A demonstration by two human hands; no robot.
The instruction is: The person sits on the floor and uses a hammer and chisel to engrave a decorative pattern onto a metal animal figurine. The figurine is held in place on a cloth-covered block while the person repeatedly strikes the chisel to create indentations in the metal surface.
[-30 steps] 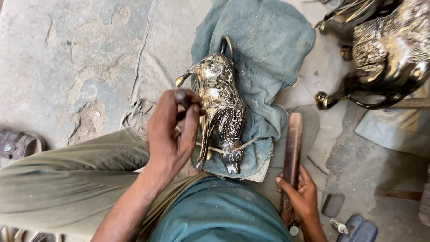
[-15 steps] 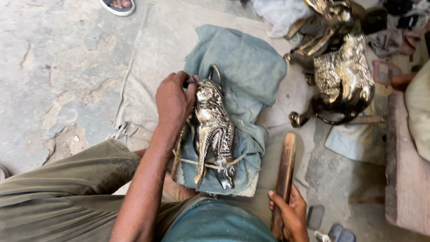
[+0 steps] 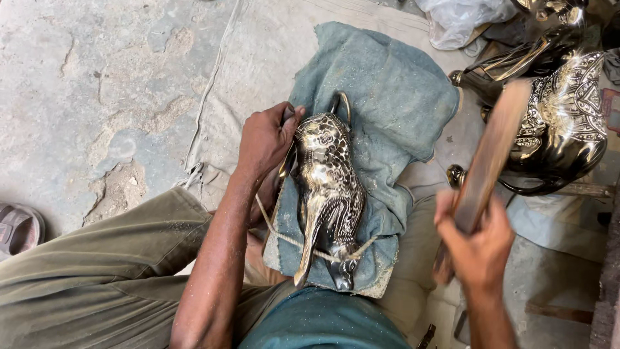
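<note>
Grip, left hand [image 3: 266, 139]: closed over the upper left flank of the engraved metal animal figure [image 3: 329, 194], fingertips at its near edge, apparently pinching a small tool there; tool itself too hidden to name.
Grip, right hand [image 3: 476, 249]: wrapped around the lower end of a flat wooden mallet [image 3: 487, 155], raised and motion-blurred, tilted up and away to the right.
Figure, place: lying on its side on a folded blue-grey cloth [image 3: 387, 90], tied down with thin cord [image 3: 294, 242] across the lower end, resting over the lap.
Figure, long axis: running roughly away from the body, curled loop at the far end, narrow tip at the near end.
Key relation: figure left of the mallet and below it; left hand touching the figure, right hand well apart to the right.
Nearer hand: left.
Surroundings: larger engraved metal figures [image 3: 562, 123] at upper right, sacking [image 3: 258, 58] under the cloth, cracked concrete floor [image 3: 84, 97], a sandal [image 3: 19, 226] at far left.
</note>
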